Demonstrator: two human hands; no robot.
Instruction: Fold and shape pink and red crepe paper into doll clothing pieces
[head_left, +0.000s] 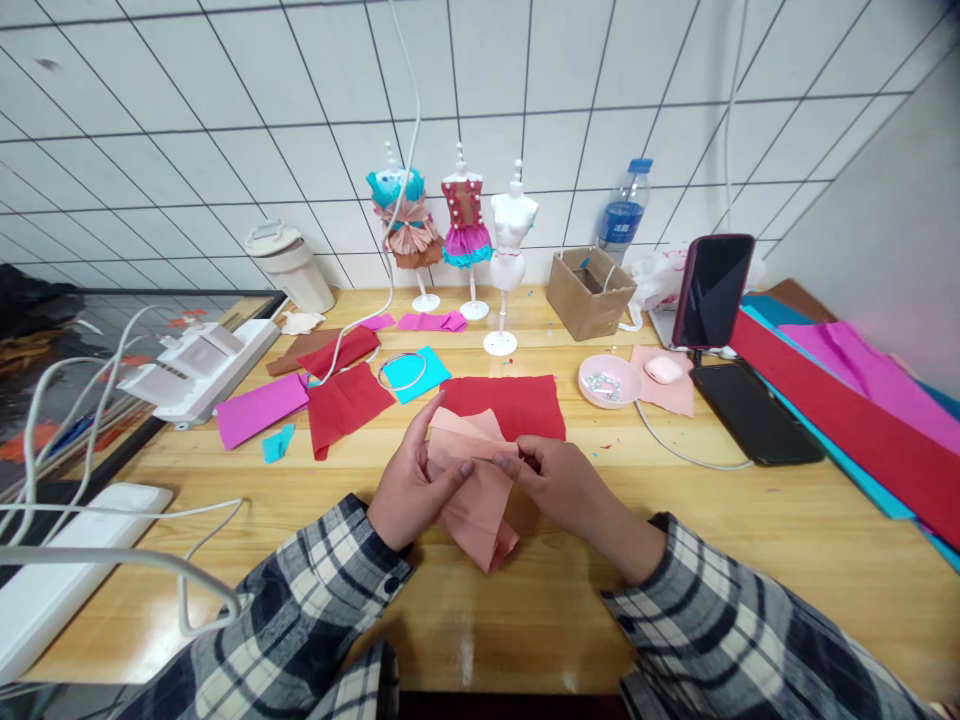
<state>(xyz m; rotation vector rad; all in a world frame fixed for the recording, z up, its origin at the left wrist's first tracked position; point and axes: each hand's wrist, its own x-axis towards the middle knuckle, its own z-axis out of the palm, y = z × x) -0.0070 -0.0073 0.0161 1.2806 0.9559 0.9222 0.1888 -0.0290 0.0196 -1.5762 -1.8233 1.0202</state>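
A folded sheet of pale pink crepe paper [480, 500] lies near the front of the wooden table [750, 540]. My left hand [409, 480] grips its left side, thumb pressed across the fold. My right hand [559, 478] pinches its upper right edge with closed fingers. Just behind the hands lies a flat red paper sheet [517, 400]. Both sleeves are plaid.
Three small mannequins [461, 225] stand at the back, two dressed in paper. Red, magenta and cyan paper scraps [341, 395] lie to the left. A cardboard box [589, 290], pink bowl [609, 380], two phones [712, 290], water bottle [625, 212], cup [292, 265] and long paper strips [862, 420] sit around.
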